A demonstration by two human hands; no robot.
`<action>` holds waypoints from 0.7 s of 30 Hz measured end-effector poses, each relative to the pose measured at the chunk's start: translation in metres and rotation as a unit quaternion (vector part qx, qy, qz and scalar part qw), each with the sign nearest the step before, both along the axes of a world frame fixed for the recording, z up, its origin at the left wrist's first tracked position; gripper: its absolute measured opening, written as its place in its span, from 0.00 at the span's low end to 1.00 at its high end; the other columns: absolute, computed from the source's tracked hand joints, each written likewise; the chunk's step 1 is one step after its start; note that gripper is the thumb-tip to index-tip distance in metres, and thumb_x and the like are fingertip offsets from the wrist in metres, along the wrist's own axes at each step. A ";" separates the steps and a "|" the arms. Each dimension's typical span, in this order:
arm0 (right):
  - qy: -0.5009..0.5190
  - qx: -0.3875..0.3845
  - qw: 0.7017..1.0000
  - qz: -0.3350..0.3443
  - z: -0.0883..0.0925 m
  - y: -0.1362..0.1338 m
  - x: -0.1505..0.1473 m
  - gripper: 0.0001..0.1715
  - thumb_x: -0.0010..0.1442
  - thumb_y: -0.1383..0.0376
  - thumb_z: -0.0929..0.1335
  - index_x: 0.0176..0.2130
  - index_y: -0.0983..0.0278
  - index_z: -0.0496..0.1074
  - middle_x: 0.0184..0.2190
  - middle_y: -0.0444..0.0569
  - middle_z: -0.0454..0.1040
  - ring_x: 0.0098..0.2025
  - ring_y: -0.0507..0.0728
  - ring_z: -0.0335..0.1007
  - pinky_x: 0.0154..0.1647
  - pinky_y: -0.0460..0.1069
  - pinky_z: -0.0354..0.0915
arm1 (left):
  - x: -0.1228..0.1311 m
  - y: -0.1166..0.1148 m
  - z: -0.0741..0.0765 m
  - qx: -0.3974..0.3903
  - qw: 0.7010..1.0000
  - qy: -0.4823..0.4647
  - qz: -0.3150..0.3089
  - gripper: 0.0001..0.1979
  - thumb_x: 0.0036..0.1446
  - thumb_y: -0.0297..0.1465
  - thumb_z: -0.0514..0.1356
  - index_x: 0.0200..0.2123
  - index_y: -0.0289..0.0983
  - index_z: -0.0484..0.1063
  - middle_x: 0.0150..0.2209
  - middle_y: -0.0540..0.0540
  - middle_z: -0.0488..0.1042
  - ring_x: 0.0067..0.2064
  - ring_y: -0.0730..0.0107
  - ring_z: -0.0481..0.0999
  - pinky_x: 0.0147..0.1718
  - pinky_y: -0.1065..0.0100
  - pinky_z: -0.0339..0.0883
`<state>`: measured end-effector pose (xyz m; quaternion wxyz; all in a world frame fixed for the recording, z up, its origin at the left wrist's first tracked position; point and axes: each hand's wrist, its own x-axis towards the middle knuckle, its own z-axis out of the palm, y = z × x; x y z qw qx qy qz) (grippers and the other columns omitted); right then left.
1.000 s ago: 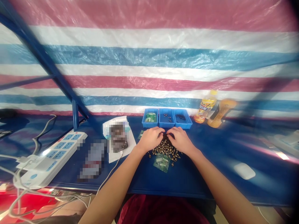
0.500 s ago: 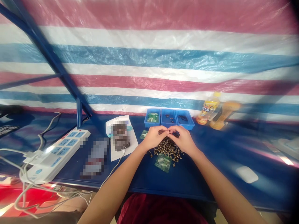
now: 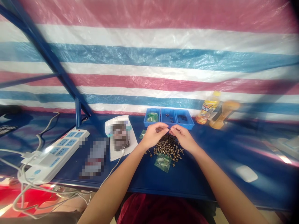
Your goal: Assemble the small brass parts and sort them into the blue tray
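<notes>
Dozens of brass-coloured screws [image 3: 167, 147] lie in a loose heap on the blue worktop [image 3: 210, 179], directly below your two hands. Your left hand [image 3: 153, 135] and right hand [image 3: 184, 138] hover just over the far edge of the heap, and the fingers [image 3: 163, 125] of both curl inward, their tips almost meeting above it; from this view you cannot tell whether they pinch anything. A small green-tinted plastic bag [image 3: 163, 162] sits against the near edge of the heap, and a second small bag [image 3: 142, 134] lies just beside your left hand. Beyond your hands, three blue plastic trays [image 3: 168, 119] stand side by side: the left one holds green packets [image 3: 152, 117], the middle a few dark screws [image 3: 169, 119], and the right a dark clump [image 3: 182, 118] too small to name. To their right stand a yellow drink bottle [image 3: 207, 109] and an orange bottle [image 3: 224, 114]. To your left, a pixelated object [image 3: 120, 136] rests on white paper [image 3: 125, 149], with another pixelated object [image 3: 94, 157] beside it and a white power strip [image 3: 56, 157] beyond. A striped tarpaulin [image 3: 149, 62] hangs behind a blue steel frame [image 3: 78, 116].
</notes>
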<state>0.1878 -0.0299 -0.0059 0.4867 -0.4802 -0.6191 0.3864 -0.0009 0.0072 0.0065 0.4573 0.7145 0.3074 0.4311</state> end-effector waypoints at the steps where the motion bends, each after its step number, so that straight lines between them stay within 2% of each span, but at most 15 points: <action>1: 0.036 -0.017 0.999 0.002 0.000 0.000 0.000 0.17 0.62 0.50 0.68 0.36 0.61 0.72 0.34 0.47 0.75 0.38 0.56 0.69 0.43 0.52 0.65 | 0.000 0.000 0.000 -0.007 1.000 -0.013 0.009 0.15 0.59 0.39 0.63 0.46 0.36 0.76 0.40 0.43 0.79 0.39 0.67 0.77 0.41 0.66 0.71; 4: 0.156 -0.063 0.986 0.010 0.005 -0.002 0.002 0.17 0.56 0.52 0.73 0.39 0.60 0.72 0.36 0.46 0.74 0.37 0.54 0.69 0.43 0.51 0.66 | 0.001 0.002 0.001 -0.029 0.998 -0.039 0.050 0.16 0.60 0.39 0.61 0.47 0.37 0.74 0.38 0.44 0.78 0.34 0.70 0.76 0.38 0.68 0.70; 8: 0.270 -0.094 0.957 0.048 0.016 -0.007 0.003 0.16 0.55 0.54 0.75 0.38 0.59 0.71 0.35 0.44 0.72 0.34 0.51 0.67 0.40 0.48 0.66 | 0.001 0.004 0.003 -0.046 0.995 -0.046 0.080 0.12 0.59 0.38 0.61 0.40 0.35 0.75 0.34 0.46 0.77 0.32 0.72 0.74 0.34 0.70 0.70; 10: 0.279 -0.126 0.951 0.046 0.019 -0.008 0.003 0.16 0.57 0.52 0.72 0.34 0.61 0.69 0.32 0.44 0.70 0.30 0.50 0.65 0.33 0.47 0.64 | 0.001 0.004 0.002 -0.047 0.994 -0.047 0.082 0.11 0.58 0.37 0.61 0.39 0.35 0.76 0.34 0.46 0.77 0.32 0.72 0.74 0.34 0.70 0.69; 12: 0.243 -0.176 0.954 0.024 0.018 -0.007 0.003 0.20 0.58 0.50 0.71 0.28 0.62 0.65 0.24 0.42 0.66 0.23 0.49 0.59 0.23 0.44 0.56 | 0.001 0.005 0.001 -0.048 0.994 -0.046 0.082 0.11 0.58 0.37 0.61 0.38 0.36 0.76 0.34 0.47 0.77 0.32 0.72 0.74 0.34 0.70 0.69; 14: 0.201 -0.223 0.954 -0.002 0.015 -0.004 0.003 0.22 0.57 0.51 0.71 0.26 0.63 0.62 0.19 0.40 0.61 0.19 0.47 0.53 0.19 0.44 0.48 | 0.001 0.005 0.000 -0.049 0.994 -0.040 0.088 0.10 0.58 0.37 0.61 0.38 0.36 0.76 0.34 0.47 0.77 0.32 0.72 0.74 0.34 0.70 0.69; 16: 0.216 -0.224 0.950 -0.038 0.012 -0.001 0.004 0.20 0.55 0.51 0.71 0.29 0.62 0.63 0.19 0.39 0.61 0.18 0.47 0.52 0.18 0.43 0.45 | 0.001 0.006 -0.001 -0.049 0.994 -0.034 0.096 0.10 0.58 0.36 0.61 0.38 0.36 0.76 0.33 0.47 0.77 0.32 0.72 0.74 0.34 0.70 0.69; 19: 0.289 -0.188 0.932 -0.114 0.011 0.002 0.008 0.20 0.56 0.49 0.70 0.40 0.59 0.64 0.22 0.39 0.65 0.18 0.47 0.53 0.18 0.43 0.45 | 0.000 0.007 -0.002 -0.046 0.993 -0.027 0.104 0.09 0.58 0.36 0.60 0.37 0.37 0.76 0.33 0.47 0.77 0.32 0.72 0.74 0.33 0.70 0.69; 21: 0.272 -0.207 0.931 -0.126 0.011 0.002 0.011 0.22 0.57 0.46 0.68 0.44 0.57 0.64 0.21 0.37 0.64 0.16 0.47 0.48 0.17 0.43 0.41 | 0.000 0.008 -0.003 -0.049 0.993 -0.021 0.107 0.09 0.58 0.36 0.60 0.37 0.37 0.76 0.33 0.47 0.77 0.32 0.72 0.74 0.33 0.70 0.69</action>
